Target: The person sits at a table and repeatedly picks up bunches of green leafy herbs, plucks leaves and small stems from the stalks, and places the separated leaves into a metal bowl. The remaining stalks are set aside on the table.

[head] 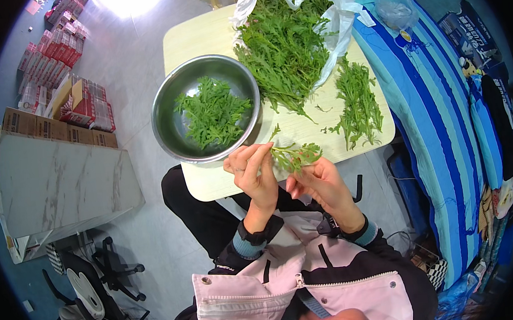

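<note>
Between my two hands, over the table's near edge, is a sprig of leafy greens [298, 153]. The fingers of my left hand [253, 171] pinch its stem, just off the rim of a steel bowl [160, 140]. My right hand [323, 184] is at the sprig's leafy end; its fingertips are partly hidden by leaves. Inside the bowl lies a heap of picked green leaves [213, 111]. A large pile of long-stemmed greens [287, 51] spills from a white plastic bag [340, 24]. To its right a smaller bunch of stems [359, 103] lies on the tabletop.
The pale table [209, 181] has rounded corners and small scraps on it. A bed-like surface with a blue striped cover [422, 104] runs along the right. At left stand a marble-patterned counter [66, 182], stacked cartons [85, 105] and an office chair [87, 287].
</note>
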